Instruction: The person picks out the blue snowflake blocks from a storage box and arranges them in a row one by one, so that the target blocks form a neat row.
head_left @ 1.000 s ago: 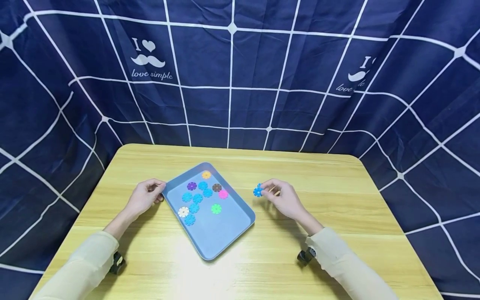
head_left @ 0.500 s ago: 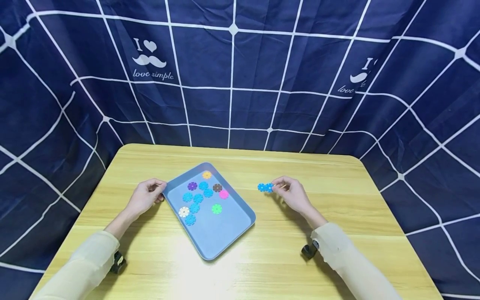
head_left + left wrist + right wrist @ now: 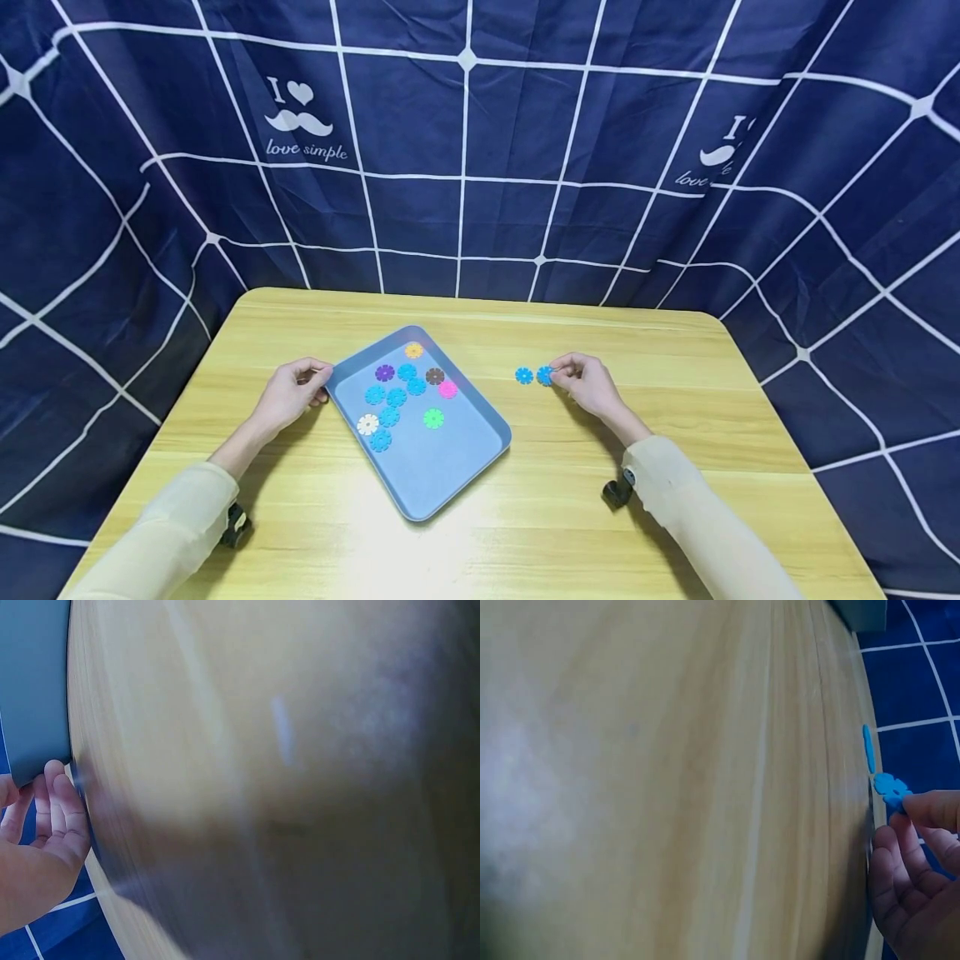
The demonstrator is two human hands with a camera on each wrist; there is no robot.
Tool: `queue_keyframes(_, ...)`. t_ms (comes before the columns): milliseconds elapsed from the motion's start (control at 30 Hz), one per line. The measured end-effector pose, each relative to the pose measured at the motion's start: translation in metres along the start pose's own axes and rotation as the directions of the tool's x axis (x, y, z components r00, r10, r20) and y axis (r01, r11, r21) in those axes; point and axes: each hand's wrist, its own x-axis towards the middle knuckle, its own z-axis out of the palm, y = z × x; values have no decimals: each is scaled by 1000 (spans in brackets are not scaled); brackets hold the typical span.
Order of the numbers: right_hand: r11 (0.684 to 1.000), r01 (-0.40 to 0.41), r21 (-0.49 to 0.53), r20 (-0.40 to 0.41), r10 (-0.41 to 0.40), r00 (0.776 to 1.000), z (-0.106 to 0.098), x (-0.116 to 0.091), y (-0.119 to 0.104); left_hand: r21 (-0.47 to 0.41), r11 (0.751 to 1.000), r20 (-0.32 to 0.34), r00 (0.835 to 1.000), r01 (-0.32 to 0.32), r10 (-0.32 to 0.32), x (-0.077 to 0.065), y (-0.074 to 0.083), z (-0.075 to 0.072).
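My left hand (image 3: 292, 390) pinches the left corner of a blue-grey tray (image 3: 450, 483), thumb above and fingers below in the head view. To the right of the tray, my right hand (image 3: 588, 385) pinches a blue notched plastic disc (image 3: 544, 376) between thumb and fingers, low over the table. In the right wrist view this snowflake-like disc (image 3: 889, 786) is tilted, its lower edge covered by the thumb. A second blue disc (image 3: 524, 376) lies flat on the table just left of the held one.
Several discs lie in the tray: an orange disc (image 3: 413, 350), a purple disc (image 3: 385, 372), a brown disc (image 3: 435, 377), a pink disc (image 3: 447, 389), a green disc (image 3: 433, 418), a cream disc (image 3: 367, 424) and several blue ones. A dark blue curtain (image 3: 495, 125) surrounds the wooden table (image 3: 637, 333).
My right hand has moved right, leaving one blue disc on the table while pinching another beside it. The left hand and tray stay put.
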Motion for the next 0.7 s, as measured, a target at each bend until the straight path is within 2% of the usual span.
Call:
queue_keyframes(467,996,-56,-74,38,59,998,0,9,-3,-5,1000,0,1000,-4,4,-2,3,-1)
queue_keyframes(700,994,-79,-78,45,82,996,0,11,-4,6,1000,-3,1000,-3,3,-1,3,-1)
